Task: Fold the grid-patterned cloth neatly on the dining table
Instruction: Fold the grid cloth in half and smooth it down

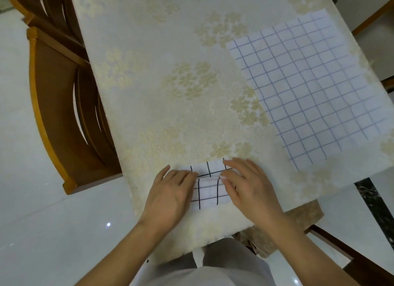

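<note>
A small white cloth with black grid lines [207,188] lies folded into a compact rectangle near the table's front edge. My left hand [170,192] lies flat on its left part, fingers straight and pressing down. My right hand [247,185] covers its right part, fingers extended over the upper fold; its fingertips are near the fold line in the middle. A second, larger white cloth with a fine blue grid [304,87] lies spread flat at the right side of the table.
The dining table [160,62] wears a cream cloth with pale floral print. Two wooden chairs [64,106] stand at the left edge. A cushioned seat [307,217] shows below the front right corner. Glossy white floor tiles surround the table.
</note>
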A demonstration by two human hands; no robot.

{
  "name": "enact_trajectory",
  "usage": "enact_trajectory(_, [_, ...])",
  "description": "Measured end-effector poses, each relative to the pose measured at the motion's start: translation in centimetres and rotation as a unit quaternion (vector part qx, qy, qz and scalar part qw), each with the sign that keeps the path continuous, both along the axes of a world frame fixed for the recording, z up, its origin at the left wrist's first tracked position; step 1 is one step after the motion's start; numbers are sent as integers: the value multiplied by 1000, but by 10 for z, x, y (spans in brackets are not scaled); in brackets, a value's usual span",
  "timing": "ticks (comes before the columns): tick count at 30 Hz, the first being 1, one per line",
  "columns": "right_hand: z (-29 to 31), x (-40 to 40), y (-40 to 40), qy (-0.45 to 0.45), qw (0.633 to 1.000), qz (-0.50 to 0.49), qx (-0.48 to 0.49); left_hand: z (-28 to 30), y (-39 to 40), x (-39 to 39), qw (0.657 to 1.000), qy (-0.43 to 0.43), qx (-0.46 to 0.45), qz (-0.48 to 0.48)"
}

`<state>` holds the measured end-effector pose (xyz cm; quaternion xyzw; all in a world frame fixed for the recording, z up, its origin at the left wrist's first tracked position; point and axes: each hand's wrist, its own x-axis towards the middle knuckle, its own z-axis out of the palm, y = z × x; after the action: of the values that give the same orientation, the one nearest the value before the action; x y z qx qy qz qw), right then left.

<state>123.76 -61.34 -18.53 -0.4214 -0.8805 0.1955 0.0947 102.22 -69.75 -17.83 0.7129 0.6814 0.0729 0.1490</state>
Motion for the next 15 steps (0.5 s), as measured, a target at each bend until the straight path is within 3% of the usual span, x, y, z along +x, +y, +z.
enact_trajectory(10, [-41,-11,44,24,998,-51,-16,-36,25,-7,999,3,-9,49])
enact_trajectory(15, [-46,-16,6,14,999,13,37,-44,3,19,1000,18,-5,25])
